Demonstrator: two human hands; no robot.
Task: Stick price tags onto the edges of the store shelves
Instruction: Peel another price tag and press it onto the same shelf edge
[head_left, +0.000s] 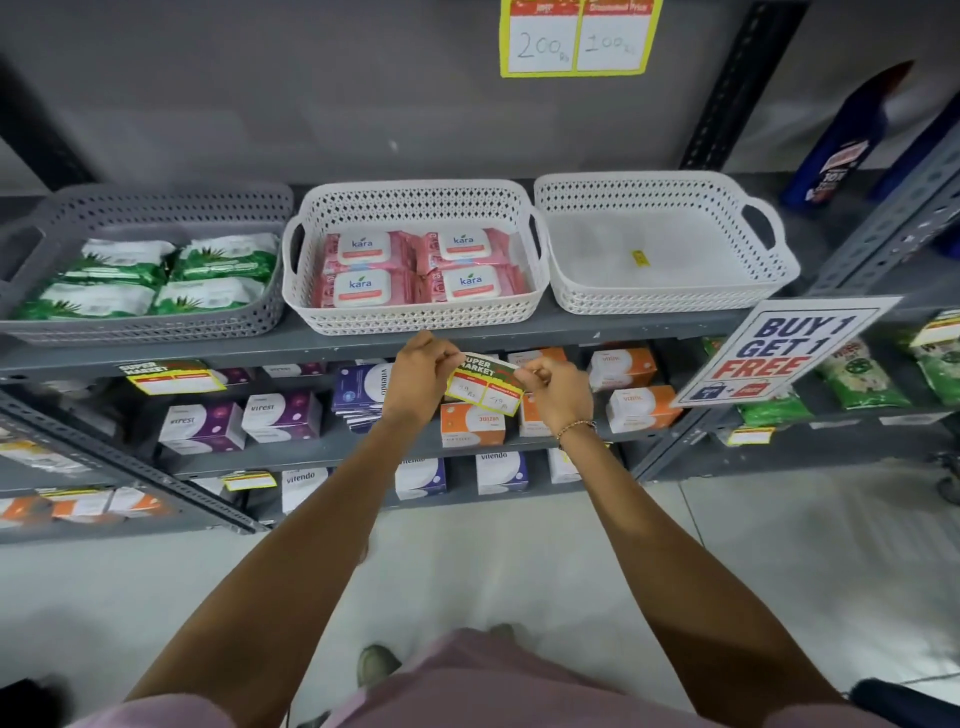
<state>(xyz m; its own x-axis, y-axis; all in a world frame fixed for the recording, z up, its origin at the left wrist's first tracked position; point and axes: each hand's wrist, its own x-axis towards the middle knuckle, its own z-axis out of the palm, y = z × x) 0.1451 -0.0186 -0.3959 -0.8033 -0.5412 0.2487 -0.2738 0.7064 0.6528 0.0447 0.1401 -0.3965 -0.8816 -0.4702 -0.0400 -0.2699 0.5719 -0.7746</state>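
A yellow-bordered price tag (484, 384) with a green "SUPER MARKET" header is held between both hands, just below the grey shelf edge (571, 332). My left hand (420, 370) pinches its upper left corner. My right hand (556, 383) pinches its right side. The tag hangs tilted in front of the shelf below the white basket of pink Kara wipes (415, 260). Another tag of the same kind (174, 375) sits stuck on the shelf edge to the left. Whether the held tag touches the shelf edge is unclear.
A grey basket of green wipes (140, 270) and an empty white basket (665, 244) flank the middle one. A "BUY 1 GET 1 FREE" sign (779, 353) juts out at the right. Lower shelves hold boxed products. A large price tag (579, 34) hangs above.
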